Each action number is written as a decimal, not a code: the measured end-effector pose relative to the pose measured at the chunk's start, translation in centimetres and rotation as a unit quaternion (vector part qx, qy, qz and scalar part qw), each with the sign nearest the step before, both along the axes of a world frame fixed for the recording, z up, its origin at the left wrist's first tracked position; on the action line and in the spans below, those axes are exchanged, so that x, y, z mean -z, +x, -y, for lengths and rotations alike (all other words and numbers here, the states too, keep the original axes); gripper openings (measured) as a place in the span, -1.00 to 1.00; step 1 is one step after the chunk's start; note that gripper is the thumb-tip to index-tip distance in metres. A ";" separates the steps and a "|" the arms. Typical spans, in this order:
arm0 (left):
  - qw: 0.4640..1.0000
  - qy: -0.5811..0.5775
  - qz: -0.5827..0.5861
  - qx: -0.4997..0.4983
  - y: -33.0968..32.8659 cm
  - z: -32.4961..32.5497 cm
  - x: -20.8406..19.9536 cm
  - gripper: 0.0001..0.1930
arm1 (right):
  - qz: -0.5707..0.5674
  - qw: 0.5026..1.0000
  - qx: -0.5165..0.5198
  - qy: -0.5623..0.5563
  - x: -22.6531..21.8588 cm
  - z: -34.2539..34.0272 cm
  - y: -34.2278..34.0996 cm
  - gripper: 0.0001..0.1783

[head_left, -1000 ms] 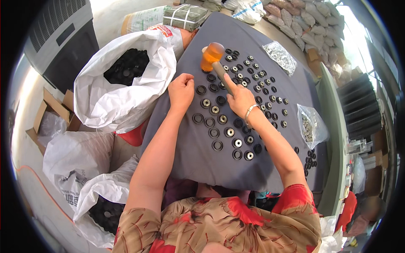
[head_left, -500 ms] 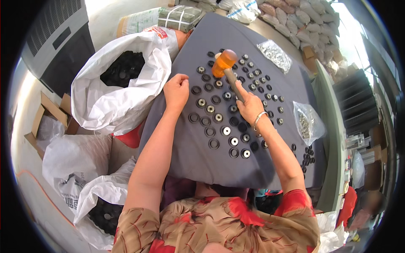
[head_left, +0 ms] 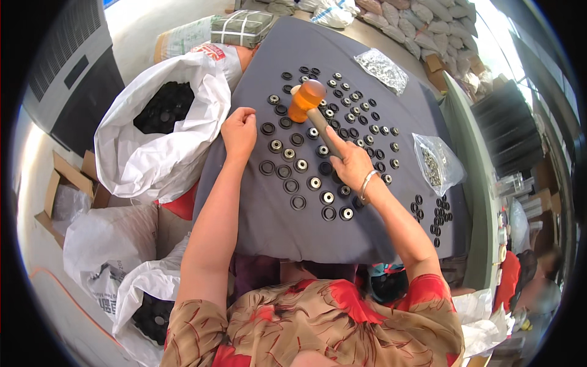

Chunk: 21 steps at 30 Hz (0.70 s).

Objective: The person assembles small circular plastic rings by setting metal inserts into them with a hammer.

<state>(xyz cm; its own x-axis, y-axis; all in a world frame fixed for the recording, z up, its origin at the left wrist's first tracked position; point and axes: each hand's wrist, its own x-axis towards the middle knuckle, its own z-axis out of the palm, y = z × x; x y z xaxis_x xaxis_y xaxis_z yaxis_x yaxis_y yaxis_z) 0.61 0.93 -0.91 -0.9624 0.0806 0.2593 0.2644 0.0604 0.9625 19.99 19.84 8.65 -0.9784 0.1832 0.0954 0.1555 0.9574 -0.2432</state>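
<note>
My right hand (head_left: pixel 353 166) is closed round the wooden handle (head_left: pixel 326 133) of a mallet with a translucent orange head (head_left: pixel 306 101). The head is over the rows of small parts and hides some of them; whether it touches one I cannot tell. My left hand (head_left: pixel 239 133) is curled into a fist at the table's left side, and anything inside it is hidden. Between and beyond my hands lie many black rings (head_left: pixel 284 172), some with silver metal centres, such as this ring with a metal insert (head_left: pixel 301 165). They are spread in loose rows on the grey cloth-covered table (head_left: pixel 269 226).
A clear bag of silver parts (head_left: pixel 382 70) lies at the far right, another bag (head_left: pixel 436 164) nearer. Black rings cluster (head_left: pixel 441 214) by the right edge. Left of the table stands an open white sack (head_left: pixel 131 165) of black pieces; a second sack (head_left: pixel 131 287) stands nearer.
The whole view has shifted slightly. Against the parts, the mallet head has come a little nearer to me and now covers a silver-centred ring that showed before. My left fist stays closed.
</note>
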 end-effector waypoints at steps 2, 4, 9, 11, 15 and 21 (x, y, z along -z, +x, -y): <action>1.000 0.010 0.015 -0.012 -0.2 0.2 0.4 -0.87 | -0.037 0.998 -0.001 -0.043 0.5 -0.6 0.2 -0.18; 1.000 0.011 0.012 -0.009 0.0 0.0 0.0 -0.87 | -0.069 0.994 -0.009 -0.086 0.1 -1.6 0.4 -0.20; 1.000 0.012 0.003 -0.020 0.2 0.2 -0.3 -0.87 | -0.124 0.987 0.071 -0.075 -4.0 -2.9 -1.0 -0.23; 1.000 0.018 0.019 -0.007 0.2 0.1 -0.4 -0.88 | -0.118 0.988 0.080 -0.060 -3.6 -3.6 -2.0 -0.22; 1.000 0.008 -0.001 -0.009 0.1 -0.1 -0.3 -0.88 | -0.026 0.993 0.114 -0.025 -0.3 -4.7 -2.9 -0.22; 1.000 0.002 0.001 -0.014 -0.2 0.3 0.0 -0.87 | -0.104 0.984 0.093 -0.109 -2.6 -4.6 -0.1 -0.22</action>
<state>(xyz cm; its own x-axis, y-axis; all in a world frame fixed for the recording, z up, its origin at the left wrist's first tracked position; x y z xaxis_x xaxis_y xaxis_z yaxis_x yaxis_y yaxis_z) 0.42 0.62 -0.87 -0.9650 0.0518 0.2572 0.2602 0.0646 0.9634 19.89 24.43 11.20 -0.8894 0.3959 0.2283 0.2486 0.8383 -0.4852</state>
